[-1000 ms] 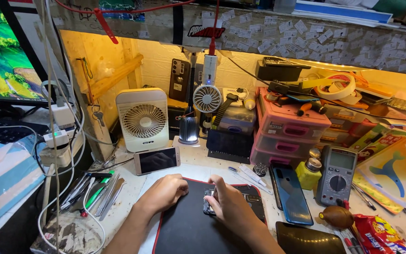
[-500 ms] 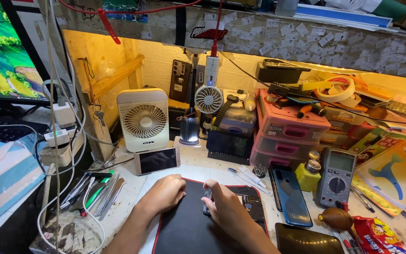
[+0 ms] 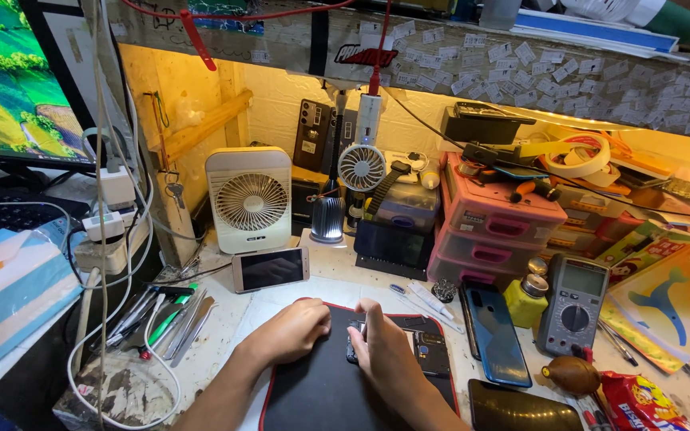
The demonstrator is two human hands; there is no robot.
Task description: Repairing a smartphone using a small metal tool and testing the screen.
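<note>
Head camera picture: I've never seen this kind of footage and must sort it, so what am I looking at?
It is a view from a camera worn on a person's head, looking down at their own two bare hands over a cluttered workbench. The left hand rests on a dark work mat with a red edge. The right hand presses its fingers on an opened phone lying on that mat. Around them lie a blue phone, a grey multimeter, a white desk fan, pink drawers and hand tools.
</note>
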